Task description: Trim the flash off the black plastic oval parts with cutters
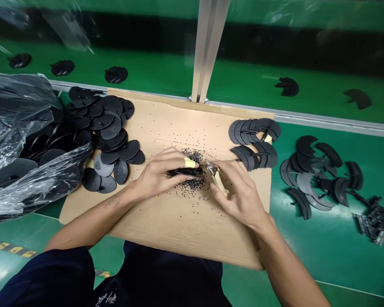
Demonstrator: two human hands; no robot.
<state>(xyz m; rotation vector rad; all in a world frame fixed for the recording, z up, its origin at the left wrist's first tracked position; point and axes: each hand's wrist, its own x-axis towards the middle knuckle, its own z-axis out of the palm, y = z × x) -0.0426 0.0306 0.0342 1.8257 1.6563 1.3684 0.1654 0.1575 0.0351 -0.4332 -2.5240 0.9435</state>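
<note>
My left hand [161,172], with yellow tape round one finger, is closed on a black plastic part [187,172] held edge-on, so its full shape is hidden. Just to the right, my right hand [238,187] wraps round the pale yellow handles of cutting pliers [218,179]. The pliers' metal jaws point up and left, close to the part; whether they touch it I cannot tell. Under both hands lies a scatter of tiny black plastic bits [193,185] on the cardboard sheet [179,230].
Round black discs [112,123] are heaped at the left beside a clear plastic bag [19,115] of more discs. Curved black pieces [254,130] stand in rows at the cardboard's right; others [307,170] lie loose farther right, near small black parts [376,221]. A metal post [208,51] rises behind.
</note>
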